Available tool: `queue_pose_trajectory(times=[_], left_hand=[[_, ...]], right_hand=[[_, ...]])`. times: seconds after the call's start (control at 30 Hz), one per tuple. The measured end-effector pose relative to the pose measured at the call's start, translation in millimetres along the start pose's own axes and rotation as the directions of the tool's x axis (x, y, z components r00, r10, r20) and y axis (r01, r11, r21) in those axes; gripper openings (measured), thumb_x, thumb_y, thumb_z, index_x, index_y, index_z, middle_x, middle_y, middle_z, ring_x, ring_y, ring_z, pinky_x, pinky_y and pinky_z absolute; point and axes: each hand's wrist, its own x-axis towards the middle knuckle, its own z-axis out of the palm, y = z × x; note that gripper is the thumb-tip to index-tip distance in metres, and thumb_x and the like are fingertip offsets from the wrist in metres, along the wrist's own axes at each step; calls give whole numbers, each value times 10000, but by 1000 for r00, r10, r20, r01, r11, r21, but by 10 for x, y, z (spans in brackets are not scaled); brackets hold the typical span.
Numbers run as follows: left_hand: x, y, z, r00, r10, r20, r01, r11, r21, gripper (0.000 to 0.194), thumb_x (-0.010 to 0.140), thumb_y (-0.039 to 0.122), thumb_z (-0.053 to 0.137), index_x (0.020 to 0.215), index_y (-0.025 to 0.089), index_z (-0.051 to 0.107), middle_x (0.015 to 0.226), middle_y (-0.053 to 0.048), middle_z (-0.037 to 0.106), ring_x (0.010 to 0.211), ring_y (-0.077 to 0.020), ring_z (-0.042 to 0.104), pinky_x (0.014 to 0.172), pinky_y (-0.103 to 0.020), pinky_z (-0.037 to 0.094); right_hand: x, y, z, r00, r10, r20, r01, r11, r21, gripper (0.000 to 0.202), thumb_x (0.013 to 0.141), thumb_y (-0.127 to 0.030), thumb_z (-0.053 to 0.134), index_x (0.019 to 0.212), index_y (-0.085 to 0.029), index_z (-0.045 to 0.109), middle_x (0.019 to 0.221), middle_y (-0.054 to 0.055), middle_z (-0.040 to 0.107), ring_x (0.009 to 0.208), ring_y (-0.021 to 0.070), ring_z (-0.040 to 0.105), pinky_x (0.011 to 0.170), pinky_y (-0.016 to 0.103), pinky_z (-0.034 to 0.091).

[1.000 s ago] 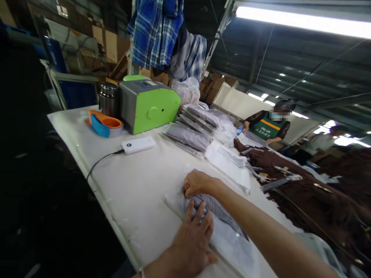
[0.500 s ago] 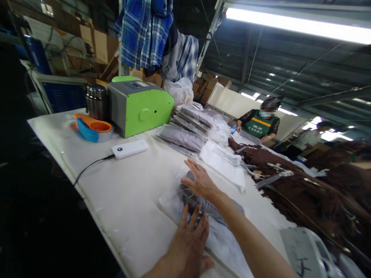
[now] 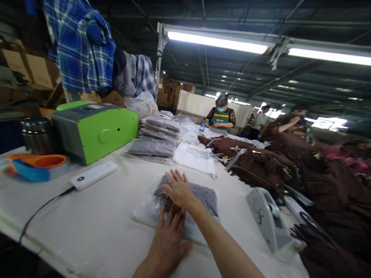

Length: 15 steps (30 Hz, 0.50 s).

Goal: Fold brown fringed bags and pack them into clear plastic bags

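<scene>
A clear plastic bag [image 3: 145,210] with a folded dark grey garment [image 3: 204,195] inside lies flat on the white table in front of me. My right hand [image 3: 180,190] rests on the upper part of the bag, palm down, fingers stretched out. Closer to me, my left hand [image 3: 169,235] presses on the bag's near side with its fingers spread and its thumb out to the right. Neither hand is gripping anything. Part of the garment is hidden under my hands and forearm.
Beyond the bag are a stack of white plastic bags [image 3: 195,158] and packed garments [image 3: 152,148]. A green-grey machine [image 3: 107,133], power bank [image 3: 94,175] and tape dispenser [image 3: 37,166] stand left. Right are a grey-white device [image 3: 265,220] and brown fringed garments [image 3: 255,166]. A co-worker [image 3: 222,116] stands behind.
My view has turned right and levelled, so things appear further left. Both hands stay on the bag, fingers spread; the garment lies flatter under them.
</scene>
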Motion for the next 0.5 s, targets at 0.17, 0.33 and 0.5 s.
queue_pose_trajectory(times=[0.17, 0.33, 0.5], left_hand=[[21, 33, -117, 999, 6, -46, -5, 999, 32, 660, 805, 431, 673, 1389, 230, 439, 1391, -113, 521, 1345, -377, 379, 1112, -694, 206], [14, -237, -441, 983, -34, -180, 34, 999, -3, 374, 925, 402, 514, 1261, 246, 558, 1379, -100, 533, 1316, -313, 437, 1127, -588, 271], [148, -808, -731, 834, -547, -73, 527, 829, -188, 472, 888, 320, 491, 1312, 114, 472, 1408, -194, 459, 1323, -348, 390, 1107, -525, 275]], right_hand=[[-101, 114, 168, 999, 42, -6, -41, 993, 113, 603, 918, -563, 472, 1405, -208, 457, 1537, 115, 338, 1452, 307, 183, 1163, 561, 68], [-246, 275, -275, 978, 137, -157, -90, 956, 279, 553, 1011, -459, 173, 1443, -188, 386, 1487, 99, 430, 1367, 187, 396, 1116, 396, 326], [-1020, 339, -383, 938, 125, -324, -44, 968, 247, 425, 951, -430, 402, 1251, -210, 608, 1326, 92, 598, 1267, 239, 511, 1096, 413, 370]])
